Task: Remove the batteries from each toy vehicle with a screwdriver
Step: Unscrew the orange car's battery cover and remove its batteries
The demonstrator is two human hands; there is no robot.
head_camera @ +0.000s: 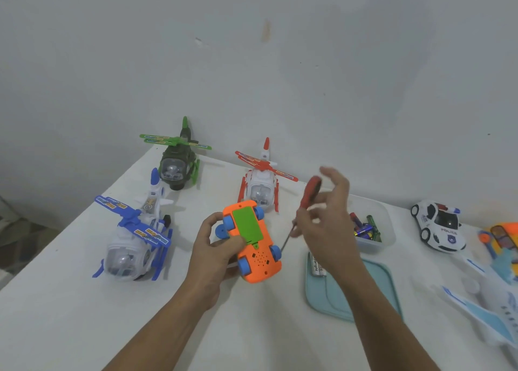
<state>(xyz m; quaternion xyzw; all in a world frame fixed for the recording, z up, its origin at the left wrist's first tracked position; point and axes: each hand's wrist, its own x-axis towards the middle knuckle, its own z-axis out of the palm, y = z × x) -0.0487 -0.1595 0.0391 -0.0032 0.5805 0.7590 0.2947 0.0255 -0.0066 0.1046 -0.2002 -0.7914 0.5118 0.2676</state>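
My L hand (215, 247) grips the orange car (260, 261) belly-up, thumb on its green lid (246, 225). R hand (325, 219) pinches the screwdriver (309, 191) low on the handle, other fingers spread. Tip sits just right of the car; lid's screw end lies left of it

Left hand (215, 241) gripping toy car (260, 261), right hand (328, 219) pinching screwdriver (309, 191), upper fingers (333, 174) spread
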